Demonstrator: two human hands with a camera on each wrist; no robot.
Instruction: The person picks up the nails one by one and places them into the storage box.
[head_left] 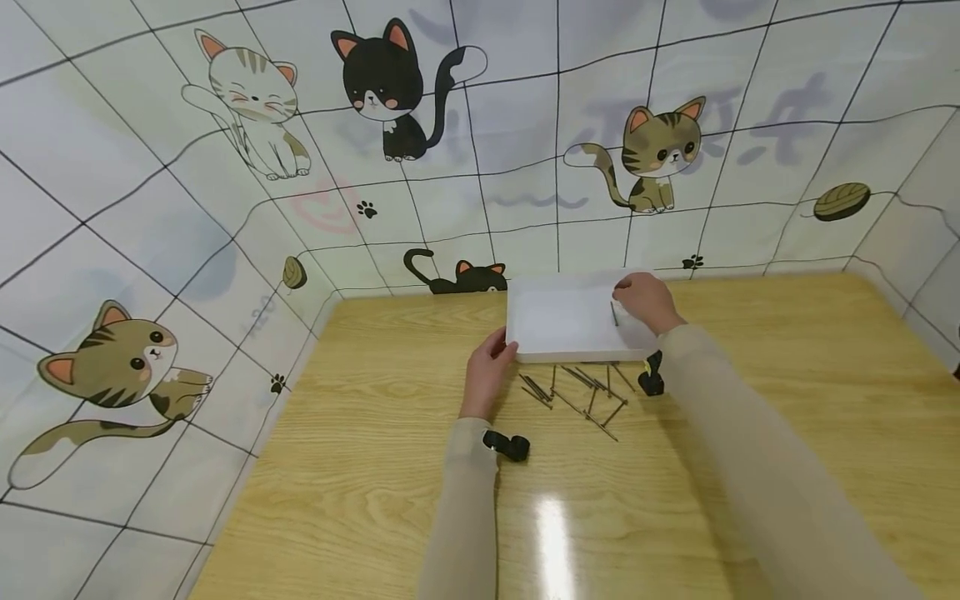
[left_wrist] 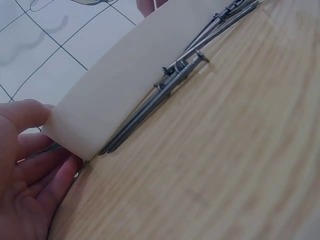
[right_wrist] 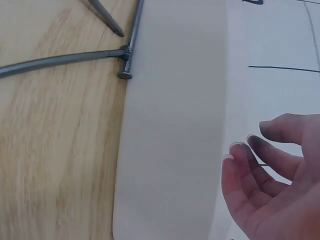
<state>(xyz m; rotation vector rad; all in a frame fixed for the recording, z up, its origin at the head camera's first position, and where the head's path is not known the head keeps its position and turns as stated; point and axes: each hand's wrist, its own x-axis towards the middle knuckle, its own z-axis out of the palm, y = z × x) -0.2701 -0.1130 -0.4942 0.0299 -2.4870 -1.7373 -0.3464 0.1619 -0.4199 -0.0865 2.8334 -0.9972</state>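
A shallow white box (head_left: 562,317) with low walls sits at the back of the wooden table. My left hand (head_left: 487,375) holds its front left corner; in the left wrist view, fingers (left_wrist: 55,185) curl low around that corner. Over the box's right part is my right hand (head_left: 648,302), with a thin nail (head_left: 615,313) upright just below its fingertips. In the right wrist view the right hand (right_wrist: 270,175) has loosely bent fingers, thumb apart from them, and no nail shows between them. Several long metal nails (left_wrist: 145,117) lie along the box's front wall.
The loose nails (head_left: 592,400) lie crossed in a scattered pile in front of the box. Behind the table (head_left: 360,475) stands a white wall covering (head_left: 525,150) with black grid lines and cartoon cats. Another covered wall (head_left: 112,275) rises along the left side.
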